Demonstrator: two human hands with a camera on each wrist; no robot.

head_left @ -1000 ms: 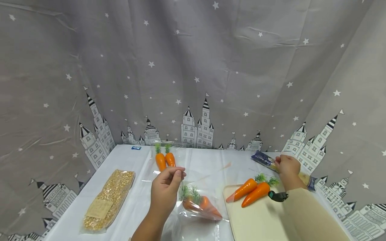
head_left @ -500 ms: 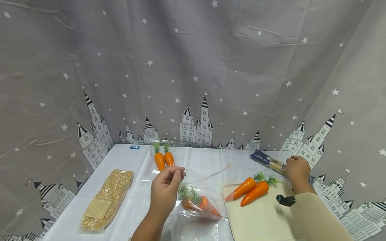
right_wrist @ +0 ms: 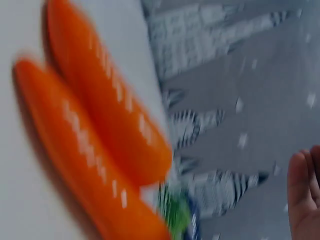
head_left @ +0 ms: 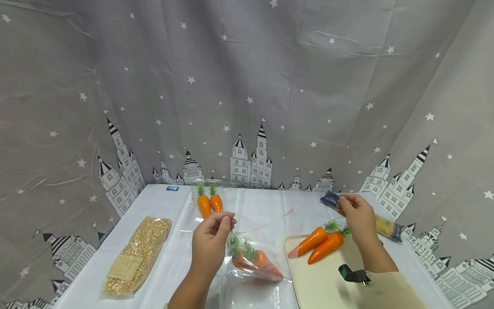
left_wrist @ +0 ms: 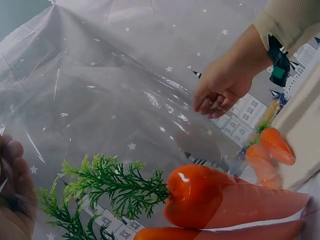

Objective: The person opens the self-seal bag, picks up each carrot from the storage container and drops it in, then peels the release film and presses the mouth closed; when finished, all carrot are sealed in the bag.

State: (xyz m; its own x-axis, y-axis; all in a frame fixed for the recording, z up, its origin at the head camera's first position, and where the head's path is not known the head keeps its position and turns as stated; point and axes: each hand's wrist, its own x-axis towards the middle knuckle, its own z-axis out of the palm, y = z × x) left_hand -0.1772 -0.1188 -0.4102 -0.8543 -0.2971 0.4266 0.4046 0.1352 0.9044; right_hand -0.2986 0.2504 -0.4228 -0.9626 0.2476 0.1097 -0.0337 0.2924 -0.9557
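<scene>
Two hands over a white table [head_left: 170, 253] hemmed by a grey curtain [head_left: 247, 86] at the back and both sides. Head view: left hand [head_left: 210, 244], raised mid-table, fingers curled, thumb and fingertips pinching the top edge of a clear bag [head_left: 251, 262] that holds two carrots [head_left: 254, 262]; the bag hangs just right of and below that hand, its bottom at the table. Right hand [head_left: 356, 216], above the far right of a cream board [head_left: 320, 279], fingers curled in a pinch; what it pinches cannot be made out here. Two loose carrots [head_left: 320, 244] lie side by side on the board, just left of that hand. Behind the hand, a blue-ended packet [head_left: 386, 225] near the right table edge. Second bagged pair of carrots [head_left: 210, 204] toward the back edge; corn pack [head_left: 137, 255] along the left edge; bare cloth between corn pack and bag. Left wrist view, seen through the bag's film: bagged carrots [left_wrist: 215, 200] with green tops close to the lens, left fingers at the lower left corner; the right hand [left_wrist: 220, 92] is shown pinching a thin clear edge of film, a detail the head view lacks; board and loose carrots at the right. Right wrist view, blurred: the loose carrots [right_wrist: 100, 140] close up on the board, curtain beyond, a fingertip [right_wrist: 302, 200] at the right edge; no grip readable.
</scene>
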